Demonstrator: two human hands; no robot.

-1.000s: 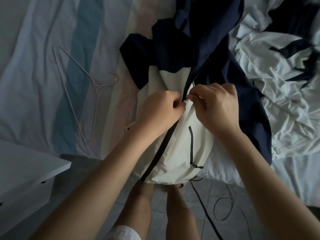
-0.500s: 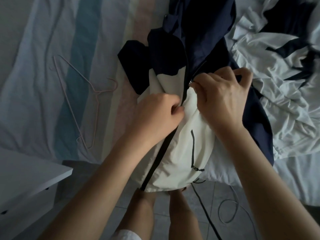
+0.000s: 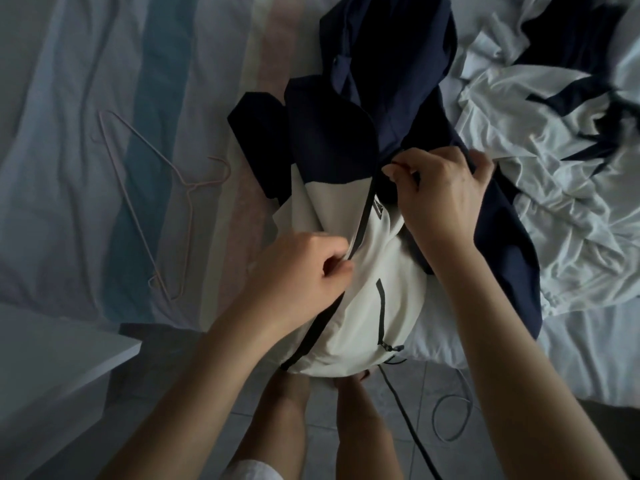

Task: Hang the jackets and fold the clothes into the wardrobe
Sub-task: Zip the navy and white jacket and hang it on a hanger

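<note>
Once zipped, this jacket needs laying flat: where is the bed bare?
Bare striped bedsheet left of the pink wire hanger; a narrower strip between hanger and navy-and-cream zip jacket. Right of the jacket: crowded with crumpled white-and-navy clothes.

Light: dim, cool, even. The bed fills the upper frame, covered by a wrinkled cotton sheet with broad pale-blue, teal, pink and cream stripes; plain white bedding at lower right, hanging over the bed edge. Flat white furniture top with a square corner at lower left, near the bed; grey square-tiled floor below; thin black cable and looped grey cable lie on the tiles.
</note>
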